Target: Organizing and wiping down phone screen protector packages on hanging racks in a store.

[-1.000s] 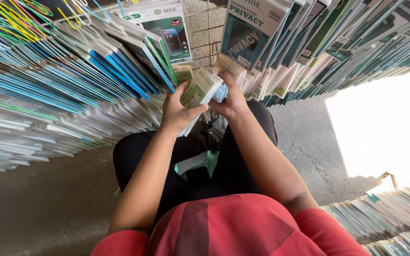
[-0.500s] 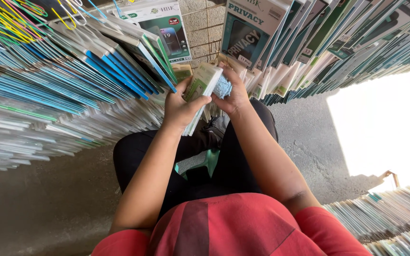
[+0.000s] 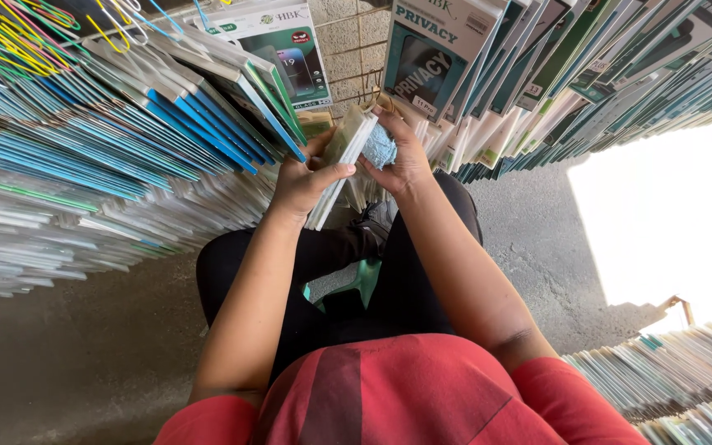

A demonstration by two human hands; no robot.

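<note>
My left hand [image 3: 306,183] grips a thin stack of flat screen-protector packs [image 3: 341,156], held on edge and tilted up toward the hanging display. My right hand [image 3: 401,152] is closed around a light blue cloth [image 3: 379,148] and presses it against the right face of that stack. Both hands are raised in front of my knees, close to the rows of hanging packs. My thumb lies across the front of the stack.
Dense rows of flat packs hang on the left [image 3: 100,156] and upper right [image 3: 587,74]. Coloured wire hangers [image 3: 18,33] sit top left. More stacked packs [image 3: 669,371] lie lower right. A grey concrete floor [image 3: 67,354] lies below, with a green stool [image 3: 364,284] under me.
Both hands have lifted the stack of packs higher and closer to the display. The cloth hand has shifted up along the pack's side.
</note>
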